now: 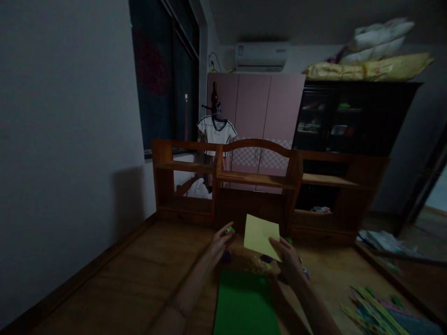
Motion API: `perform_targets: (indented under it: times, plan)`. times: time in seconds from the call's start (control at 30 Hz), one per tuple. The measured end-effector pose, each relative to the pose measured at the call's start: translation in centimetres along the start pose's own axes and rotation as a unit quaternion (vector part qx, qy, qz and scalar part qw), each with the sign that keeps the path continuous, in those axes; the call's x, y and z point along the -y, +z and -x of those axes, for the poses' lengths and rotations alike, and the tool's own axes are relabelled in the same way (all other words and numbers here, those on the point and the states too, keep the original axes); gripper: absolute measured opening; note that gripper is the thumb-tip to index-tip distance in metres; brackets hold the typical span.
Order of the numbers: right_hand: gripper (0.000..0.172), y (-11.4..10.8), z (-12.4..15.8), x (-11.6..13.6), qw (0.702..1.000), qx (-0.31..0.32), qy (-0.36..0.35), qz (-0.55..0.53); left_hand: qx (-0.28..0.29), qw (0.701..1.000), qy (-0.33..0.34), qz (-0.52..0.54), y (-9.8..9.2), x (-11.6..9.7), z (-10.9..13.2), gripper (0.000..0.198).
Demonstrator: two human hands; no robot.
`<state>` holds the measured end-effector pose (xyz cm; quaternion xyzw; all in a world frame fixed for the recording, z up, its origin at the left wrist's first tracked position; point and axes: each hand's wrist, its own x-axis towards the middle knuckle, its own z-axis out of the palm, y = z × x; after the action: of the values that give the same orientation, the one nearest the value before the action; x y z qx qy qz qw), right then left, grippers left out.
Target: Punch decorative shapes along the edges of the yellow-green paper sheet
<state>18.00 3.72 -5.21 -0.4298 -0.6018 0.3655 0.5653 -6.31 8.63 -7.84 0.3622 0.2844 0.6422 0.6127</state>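
My right hand (287, 256) pinches a yellow square sheet of paper (261, 235) by its lower right corner and holds it tilted above the wooden desk (132, 274). My left hand (222, 241) is closed on a small green and white object (228, 229), too small to name. Below both hands lies a green mat (246, 304). Small dark purple pieces (267, 258) and pale scraps lie on the desk between the hands.
A wooden shelf unit (258, 179) stands along the desk's far edge. Coloured paper strips (377, 309) are piled at the lower right. Papers (380, 242) lie at the right edge. A wall and a dark window are on the left.
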Motion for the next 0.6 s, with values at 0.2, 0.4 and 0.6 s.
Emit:
perform_targets:
  times: [0.2,0.4,0.6]
  plan:
    - [0.041,0.4,0.2,1.1,0.995,0.029,0.059,-0.08,0.037,0.987,0.029,-0.153,0.1,-1.9,2.2,0.066]
    - [0.035,0.0,0.0,0.6,0.997,0.0,0.03,-0.071,0.068,0.995,0.01,-0.078,1.3,-2.0,2.8,0.062]
    - [0.038,0.1,0.2,0.9,0.999,-0.011,0.009,-0.052,0.054,0.987,0.056,-0.138,1.5,-0.6,2.6,0.05]
